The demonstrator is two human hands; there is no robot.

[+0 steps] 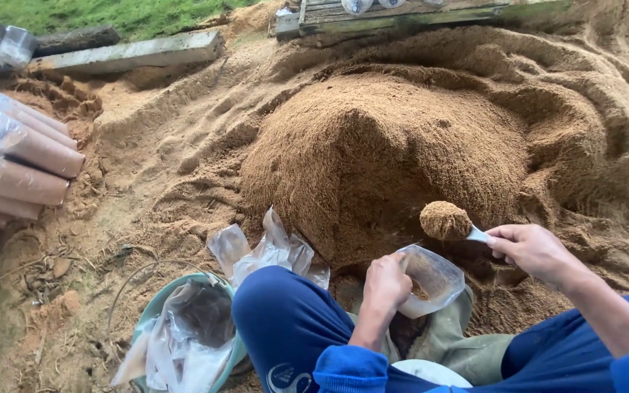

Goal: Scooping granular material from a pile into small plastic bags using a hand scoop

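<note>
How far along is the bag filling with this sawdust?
Done: a stack of filled bags lies at far left. In hand: the left hand holds a clear bag open, with only a little sawdust at its bottom, while the right hand holds a heaped scoop above it. Left: most of this bag, and more empty bags wait in the green bucket beside the big sawdust pile.

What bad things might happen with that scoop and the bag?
The scoop in the right hand is heaped high with sawdust, so some may fall before reaching the clear bag. The left hand holds the bag's mouth by one side only, so it might sag shut or tip.
</note>
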